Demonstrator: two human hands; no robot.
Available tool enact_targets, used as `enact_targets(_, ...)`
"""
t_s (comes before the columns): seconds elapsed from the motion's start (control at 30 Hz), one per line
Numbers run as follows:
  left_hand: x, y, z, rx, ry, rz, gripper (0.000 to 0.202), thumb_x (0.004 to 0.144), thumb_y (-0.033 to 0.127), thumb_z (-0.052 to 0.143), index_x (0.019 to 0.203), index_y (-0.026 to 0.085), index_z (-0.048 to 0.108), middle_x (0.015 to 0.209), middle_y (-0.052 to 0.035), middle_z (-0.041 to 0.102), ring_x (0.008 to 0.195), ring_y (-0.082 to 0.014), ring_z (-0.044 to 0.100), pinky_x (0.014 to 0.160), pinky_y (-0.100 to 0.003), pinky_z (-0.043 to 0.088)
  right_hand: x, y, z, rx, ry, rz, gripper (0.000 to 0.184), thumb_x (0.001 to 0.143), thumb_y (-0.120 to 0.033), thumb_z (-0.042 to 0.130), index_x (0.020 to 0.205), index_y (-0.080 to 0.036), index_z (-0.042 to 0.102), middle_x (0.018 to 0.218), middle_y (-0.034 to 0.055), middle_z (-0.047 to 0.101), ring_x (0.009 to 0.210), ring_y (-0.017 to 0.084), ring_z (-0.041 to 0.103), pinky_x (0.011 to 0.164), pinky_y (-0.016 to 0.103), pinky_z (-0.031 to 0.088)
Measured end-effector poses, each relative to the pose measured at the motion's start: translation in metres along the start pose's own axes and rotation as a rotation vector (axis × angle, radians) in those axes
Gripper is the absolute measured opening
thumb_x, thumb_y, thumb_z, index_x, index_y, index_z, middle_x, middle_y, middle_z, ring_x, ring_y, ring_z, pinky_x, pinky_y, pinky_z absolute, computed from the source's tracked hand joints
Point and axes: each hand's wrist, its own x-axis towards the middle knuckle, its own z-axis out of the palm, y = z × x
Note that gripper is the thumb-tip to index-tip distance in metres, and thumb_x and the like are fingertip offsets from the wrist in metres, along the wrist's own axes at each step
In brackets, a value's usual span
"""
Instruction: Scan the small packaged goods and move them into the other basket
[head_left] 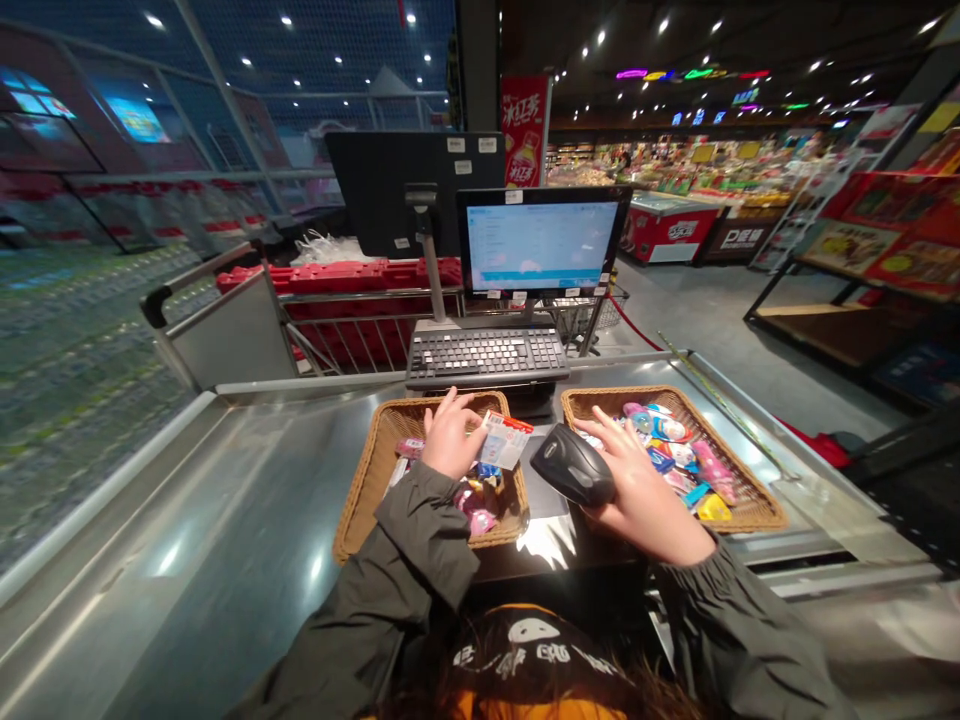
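My left hand (pixel 452 437) pinches a small flat packet (pixel 507 440) with a red top edge and a printed back, above the left wicker basket (pixel 352 510). That basket holds several small wrapped goods, among them a pink item (pixel 478 512). In my right hand (pixel 652 490) is a black barcode scanner (pixel 571 466), its head turned toward the packet; some of the fingers stretch out past it. Beyond the right hand stands the right wicker basket (pixel 757 495), filled with several colourful small items such as a pink packet (pixel 712 470) and a yellow one (pixel 714 507).
A keyboard (pixel 487 355) and a lit monitor (pixel 538 245) stand behind the baskets, with a second screen (pixel 412 190) turned away. The metal counter (pixel 247 520) stretches left. Shopping carts (pixel 352 330) sit behind it; shelves (pixel 885 250) rise at the right.
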Motion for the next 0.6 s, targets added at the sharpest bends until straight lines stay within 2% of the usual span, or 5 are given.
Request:
enact_targets(0.27,-0.018,-0.045,0.005,0.168,-0.19,-0.074,0.012,0.081,0.021,0.059,0.069,0.021,0.061,0.138,-0.0045,0.058,0.143,-0.0281,0.032,0.112,-0.067,0.018,0.006,-0.003,0.005,0.035,-0.025,0.0,0.047,0.079,-0.023,0.057,0.125,-0.018,0.057,0.144,0.0157,0.046,0.146,0.037,0.023,0.115,0.065,0.019)
enact_targets(0.47,-0.031,-0.066,0.008,0.249,-0.269,-0.07,0.017,0.078,0.018,0.055,0.062,0.02,0.061,0.132,-0.0051,0.063,0.14,-0.0294,0.038,0.112,-0.064,0.021,0.01,-0.008,0.007,0.045,-0.043,-0.002,0.051,0.078,-0.021,0.055,0.129,-0.017,0.053,0.144,0.0162,0.046,0.145,0.037,0.023,0.114,0.066,0.019)
enact_targets(0.6,-0.036,-0.079,0.006,0.275,-0.329,-0.068,0.017,0.077,0.019,0.056,0.062,0.02,0.063,0.131,-0.0066,0.064,0.139,-0.0307,0.039,0.111,-0.065,0.021,0.013,-0.01,0.009,0.054,-0.056,0.004,0.048,0.078,-0.021,0.056,0.126,-0.017,0.056,0.144,0.0161,0.047,0.145,0.038,0.023,0.114,0.067,0.02)
